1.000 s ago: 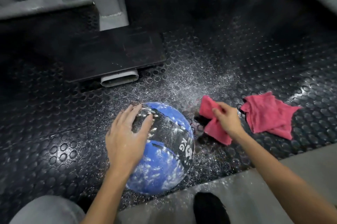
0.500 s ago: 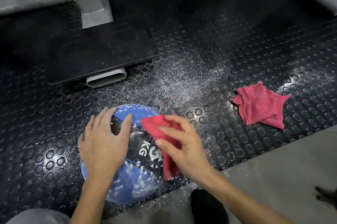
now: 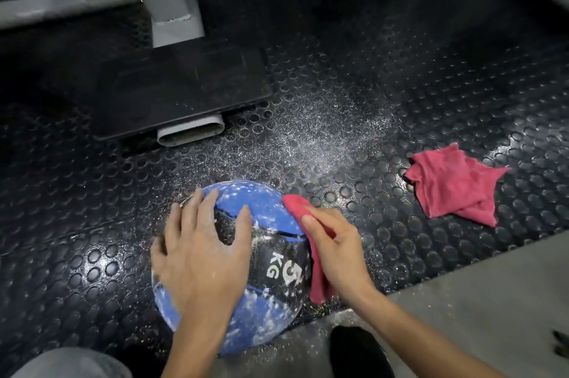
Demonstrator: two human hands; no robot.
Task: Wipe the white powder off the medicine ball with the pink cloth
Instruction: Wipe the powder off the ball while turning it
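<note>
Medicine ball (image 3: 271,214) sits on floor mat (image 3: 385,100), marked 5 KG: likely heavy, powder-slick. Left hand (image 3: 200,257) spread flat on top, steadying; right hand (image 3: 335,251) grips pink cloth (image 3: 295,203) against its right side.

We record: round blue-and-black rubber medicine ball (image 3: 277,254) on studded black rubber floor mat (image 3: 400,85); our left grip (image 3: 200,257) atop it; right grip (image 3: 338,251) holding pink cloth (image 3: 318,288) against its right side; second crumpled pink cloth (image 3: 452,186) well right.
</note>
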